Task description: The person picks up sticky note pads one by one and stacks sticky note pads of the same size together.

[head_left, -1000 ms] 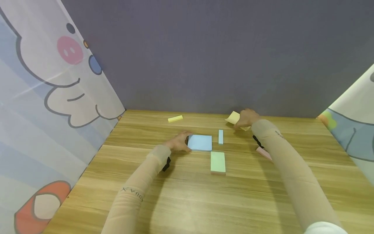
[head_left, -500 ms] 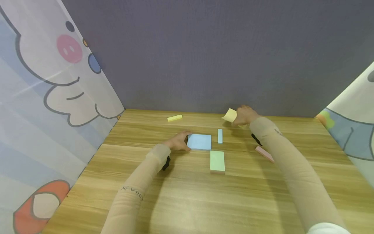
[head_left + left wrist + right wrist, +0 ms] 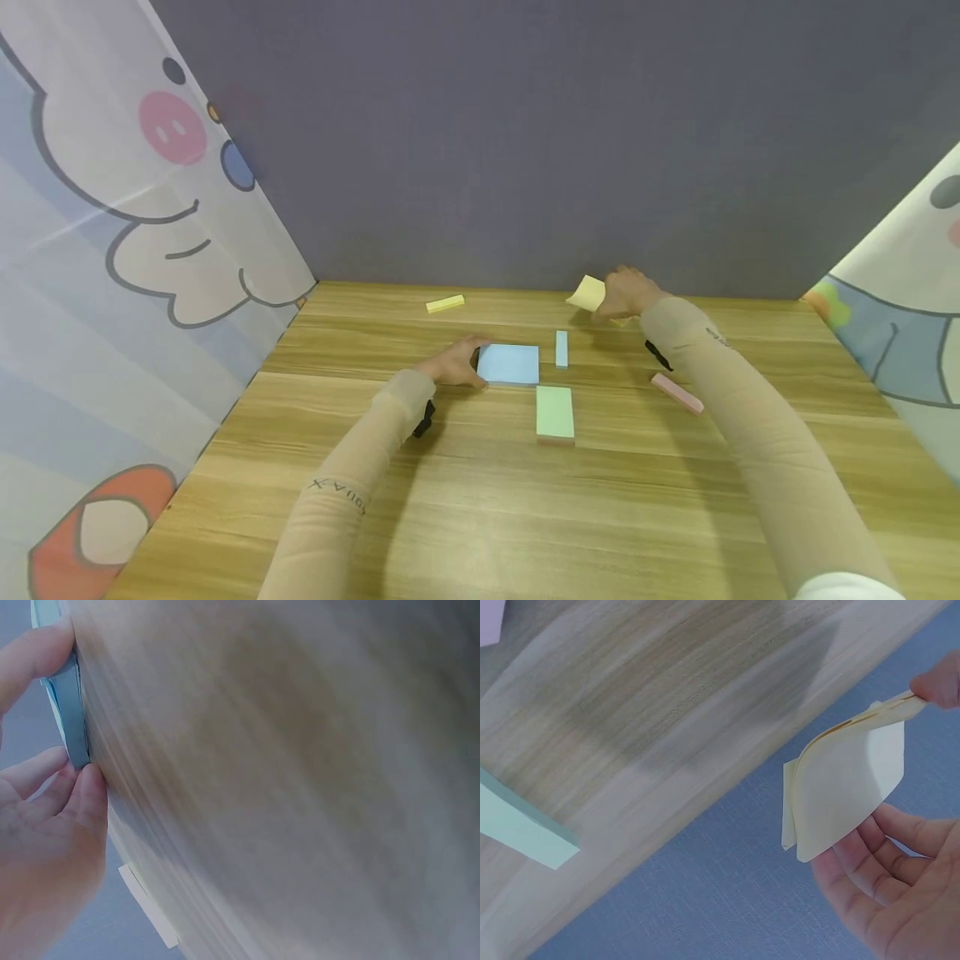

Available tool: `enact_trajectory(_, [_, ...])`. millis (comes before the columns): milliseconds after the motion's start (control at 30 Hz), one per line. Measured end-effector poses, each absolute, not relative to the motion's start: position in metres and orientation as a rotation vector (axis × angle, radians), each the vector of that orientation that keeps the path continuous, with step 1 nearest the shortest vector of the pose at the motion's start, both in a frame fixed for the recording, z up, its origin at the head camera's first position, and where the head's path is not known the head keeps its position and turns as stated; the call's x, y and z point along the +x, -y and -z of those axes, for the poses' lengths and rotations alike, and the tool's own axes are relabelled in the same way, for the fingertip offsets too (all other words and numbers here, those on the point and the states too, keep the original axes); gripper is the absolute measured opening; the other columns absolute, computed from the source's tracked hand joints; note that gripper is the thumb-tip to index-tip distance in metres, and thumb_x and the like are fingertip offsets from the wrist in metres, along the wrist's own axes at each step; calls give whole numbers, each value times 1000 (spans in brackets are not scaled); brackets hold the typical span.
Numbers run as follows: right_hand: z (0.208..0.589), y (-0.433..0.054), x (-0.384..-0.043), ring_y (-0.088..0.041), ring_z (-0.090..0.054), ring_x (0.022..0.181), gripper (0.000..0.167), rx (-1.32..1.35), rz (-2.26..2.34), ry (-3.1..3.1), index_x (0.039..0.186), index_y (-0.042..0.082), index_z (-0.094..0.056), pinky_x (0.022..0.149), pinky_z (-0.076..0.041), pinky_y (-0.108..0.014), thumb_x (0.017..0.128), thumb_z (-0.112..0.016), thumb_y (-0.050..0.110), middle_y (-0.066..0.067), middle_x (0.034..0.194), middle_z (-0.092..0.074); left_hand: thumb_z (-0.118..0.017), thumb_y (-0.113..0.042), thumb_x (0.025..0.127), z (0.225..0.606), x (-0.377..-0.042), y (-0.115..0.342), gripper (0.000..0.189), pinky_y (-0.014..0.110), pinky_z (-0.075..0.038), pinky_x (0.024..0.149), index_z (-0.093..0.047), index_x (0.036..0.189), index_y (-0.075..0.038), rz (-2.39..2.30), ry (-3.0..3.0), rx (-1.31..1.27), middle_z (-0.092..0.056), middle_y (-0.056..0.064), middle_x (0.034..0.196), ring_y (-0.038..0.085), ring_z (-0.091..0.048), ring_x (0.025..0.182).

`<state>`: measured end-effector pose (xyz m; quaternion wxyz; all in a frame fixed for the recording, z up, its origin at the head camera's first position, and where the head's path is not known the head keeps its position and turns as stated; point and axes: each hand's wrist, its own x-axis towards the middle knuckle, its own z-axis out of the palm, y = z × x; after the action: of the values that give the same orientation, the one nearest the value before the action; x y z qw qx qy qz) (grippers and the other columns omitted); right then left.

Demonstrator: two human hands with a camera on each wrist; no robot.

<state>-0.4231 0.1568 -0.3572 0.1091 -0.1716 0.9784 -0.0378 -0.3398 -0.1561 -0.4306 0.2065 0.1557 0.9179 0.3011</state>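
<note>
My left hand (image 3: 453,364) holds a light blue sticky note pad (image 3: 510,365) at its left end, thumb on the near edge and fingers on the far edge. In the left wrist view that pad (image 3: 73,720) sits between thumb and fingertips. At the back of the table, my right hand (image 3: 628,293) grips a pale yellow sticky note pad (image 3: 588,293), whose left part curls upward. The right wrist view shows the yellow pad (image 3: 847,780) bent in a curve, thumb at one edge and fingers at the opposite one. My right hand hides part of it from above.
A light green sticky note pad (image 3: 555,412) lies in front of the blue one. Narrow sticky pads in blue (image 3: 562,349), pink (image 3: 677,393) and yellow (image 3: 446,304) lie around on the wooden table (image 3: 465,500). A dark grey panel (image 3: 480,150) rises behind the table's back edge.
My right hand has shifted slightly up and to the left in the head view, with the yellow pad. My left hand stays at the blue pad.
</note>
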Motion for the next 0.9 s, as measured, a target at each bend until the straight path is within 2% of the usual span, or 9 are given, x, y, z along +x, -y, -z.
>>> enact_trajectory(500, [337, -153, -412, -49, -40, 115, 43, -563, 73, -2904, 86, -1, -60, 93, -38, -59, 72, -68, 39, -33, 126, -42, -77, -13, 72, 429, -339, 156, 86, 44, -24, 111, -28, 143, -9, -851, -2556, 424, -18, 10, 152, 29, -22, 137])
enact_trajectory(733, [333, -150, -408, -49, -39, 117, 62, -576, 69, -2904, 107, -9, -56, 94, -38, -58, 72, -69, 41, -32, 127, -41, -76, -11, 72, 428, -338, 156, 85, 43, -24, 111, -29, 143, -8, -862, -2553, 419, -22, 10, 150, 29, -25, 136])
enact_trajectory(900, [334, -150, -406, -43, -47, 107, 57, -602, 79, -2930, 101, -6, -57, 87, -43, -54, 70, -70, 40, -28, 118, -47, -76, -11, 73, 427, -337, 155, 84, 44, -26, 110, -29, 143, -8, -871, -2540, 408, -23, 11, 149, 29, -27, 134])
